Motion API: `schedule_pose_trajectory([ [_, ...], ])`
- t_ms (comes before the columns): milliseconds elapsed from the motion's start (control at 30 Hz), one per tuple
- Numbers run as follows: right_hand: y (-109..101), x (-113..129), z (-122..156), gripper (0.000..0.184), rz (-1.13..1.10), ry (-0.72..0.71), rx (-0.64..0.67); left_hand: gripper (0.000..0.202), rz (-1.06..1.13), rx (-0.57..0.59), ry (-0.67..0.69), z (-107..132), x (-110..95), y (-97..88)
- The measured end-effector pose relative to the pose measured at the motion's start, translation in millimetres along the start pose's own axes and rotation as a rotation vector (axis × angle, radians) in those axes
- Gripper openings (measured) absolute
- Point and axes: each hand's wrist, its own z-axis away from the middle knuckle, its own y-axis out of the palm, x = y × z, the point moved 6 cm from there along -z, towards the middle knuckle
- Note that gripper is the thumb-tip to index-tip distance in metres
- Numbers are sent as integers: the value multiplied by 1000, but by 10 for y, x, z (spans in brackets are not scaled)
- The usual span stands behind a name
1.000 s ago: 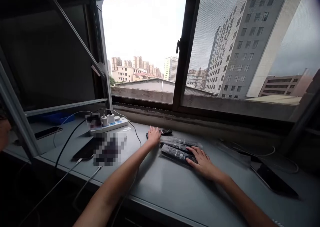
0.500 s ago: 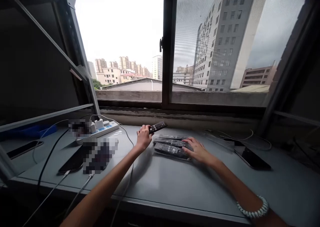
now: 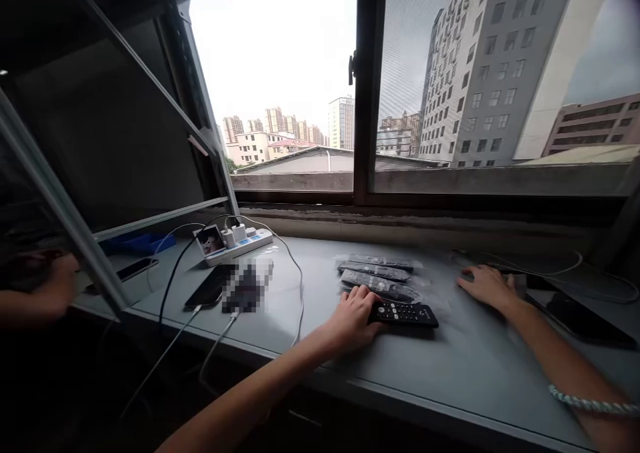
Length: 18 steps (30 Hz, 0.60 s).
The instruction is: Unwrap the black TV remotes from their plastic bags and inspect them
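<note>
Head view: we look down at a grey table (image 3: 450, 373) that stands under a window.
Left hand (image 3: 354, 318): it lies on the left end of the black remote (image 3: 407, 315), with the fingers half bent over it. We cannot tell if they really clamp it or only rest on it.
Black remote: it lies flat on the table, buttons up, just in front of the wrapped remotes (image 3: 380, 278) and near the front edge.
Right hand (image 3: 484, 286): it is spread, palm down, on the table to the right of the wrapped remotes, and it holds nothing that we can see. It is a little blurred.
Change: half a second ago the left hand held this remote up in the air at the far side, near the window. Now the remote is down on the table at the near side. The right hand has left the wrapped remotes and has moved away to the right.
Meaning: we judge that the bare remote is now put apart from the wrapped ones.
Around: a power strip (image 3: 240, 243) and a phone (image 3: 206, 288) are at the left, and a dark phone (image 3: 585, 321) is at the right. Another person's hand (image 3: 53, 286) is at the far left edge.
</note>
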Motion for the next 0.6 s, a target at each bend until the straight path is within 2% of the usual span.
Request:
schedule_pose_trajectory([
  [100, 47, 35, -34, 31, -46, -36, -21, 38, -8, -27, -19, -13, 34, -27],
  [233, -117, 181, 5, 40, -165, -121, -259, 45, -1, -85, 24, -26, -15, -122],
  [333, -368, 442, 187, 46, -289, -296, -460, 52, -5, -190, 129, -83, -119, -245],
  [400, -507, 674, 357, 44, -341, -466, -533, 54, -80, -288, 213, -151, -187, -337],
  [500, -557, 994, 581, 34, -390, -717, -517, 48, -301, -370, 370, -296, -269, -390],
  [600, -473, 1158, 701, 27, -442, -845, -457, 44, -472, -326, 505, -483, -261, -303],
])
